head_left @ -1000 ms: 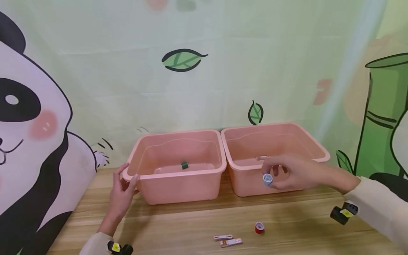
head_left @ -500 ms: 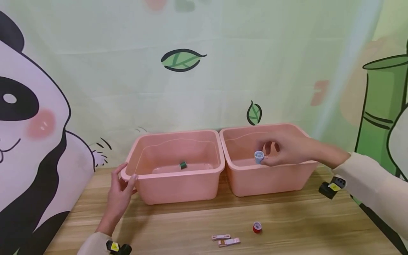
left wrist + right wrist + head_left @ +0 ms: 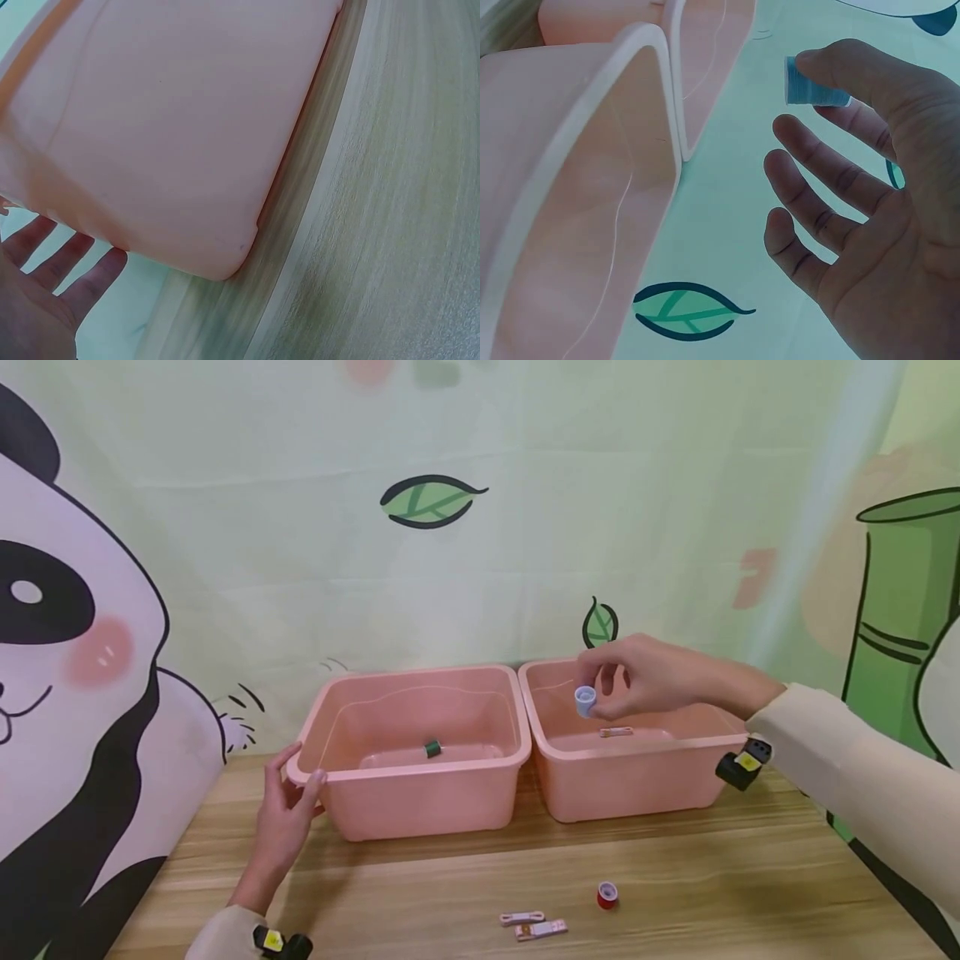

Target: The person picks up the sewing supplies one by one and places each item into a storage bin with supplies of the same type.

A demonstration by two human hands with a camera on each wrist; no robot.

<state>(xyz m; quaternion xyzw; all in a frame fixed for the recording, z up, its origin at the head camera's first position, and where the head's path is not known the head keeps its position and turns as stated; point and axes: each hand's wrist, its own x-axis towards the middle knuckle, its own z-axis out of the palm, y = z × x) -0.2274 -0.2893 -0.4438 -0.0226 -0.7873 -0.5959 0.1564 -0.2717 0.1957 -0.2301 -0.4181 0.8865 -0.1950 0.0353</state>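
Observation:
My right hand [image 3: 648, 677] pinches a light blue thread spool [image 3: 585, 702] between thumb and index finger, above the right pink bin [image 3: 637, 781]. The right wrist view shows the blue thread spool [image 3: 814, 82] with its wound thread, while the other fingers spread loosely. At the near left corner of the left pink bin [image 3: 427, 802], my left hand [image 3: 285, 814] holds the rim, its thumb in front. In the left wrist view, several fingers [image 3: 94, 281] lie against the bin's side. A green spool [image 3: 432, 748] sits inside the left bin, and a small pinkish clip-like item [image 3: 617, 732] inside the right one.
On the wooden table [image 3: 420, 893] in front stand a red thread spool [image 3: 607, 895] and two small pinkish items, one looped [image 3: 522, 918] and one flat with a print [image 3: 542, 930]. A panda-print cloth [image 3: 300, 527] hangs behind the bins, which stand side by side.
My right hand has carried the blue spool up and leftward from in front of the right bin to above it. The left hand stays at the left bin's corner.

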